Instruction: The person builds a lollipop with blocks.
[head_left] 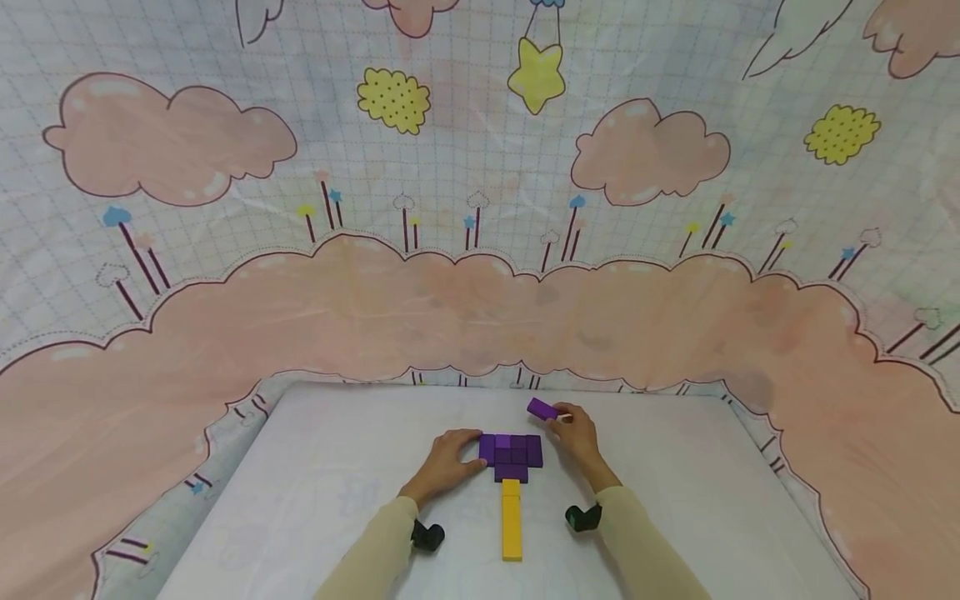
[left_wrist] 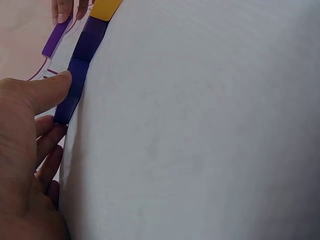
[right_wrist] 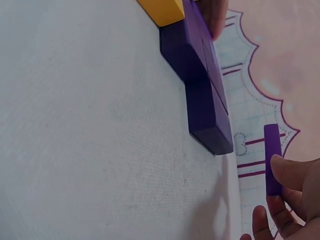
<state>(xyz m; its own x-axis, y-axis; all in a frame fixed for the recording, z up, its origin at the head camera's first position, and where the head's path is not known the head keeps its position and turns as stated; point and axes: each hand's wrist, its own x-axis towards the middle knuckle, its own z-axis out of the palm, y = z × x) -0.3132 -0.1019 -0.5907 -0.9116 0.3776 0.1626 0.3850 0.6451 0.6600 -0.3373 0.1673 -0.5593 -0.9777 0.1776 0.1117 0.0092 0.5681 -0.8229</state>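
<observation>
Purple blocks (head_left: 512, 451) lie side by side in a flat cluster on the white table, a narrower purple block (head_left: 511, 473) at its near side. Below that runs a straight strip of yellow blocks (head_left: 512, 527). My left hand (head_left: 444, 458) holds the cluster's left end block (head_left: 487, 450), thumb at its near corner and fingers at its far edge. Beyond the cluster's right end, my right hand (head_left: 576, 433) pinches a loose purple block (head_left: 542, 409) between thumb and fingers. The right wrist view shows this purple block (right_wrist: 272, 140) raised above the table, apart from the others.
The white table (head_left: 337, 467) extends to both sides of the blocks. Behind it hangs a cloth (head_left: 480, 317) printed with clouds and stars. A dark device (head_left: 429, 537) sits at the left wrist, another dark device (head_left: 583, 517) at the right.
</observation>
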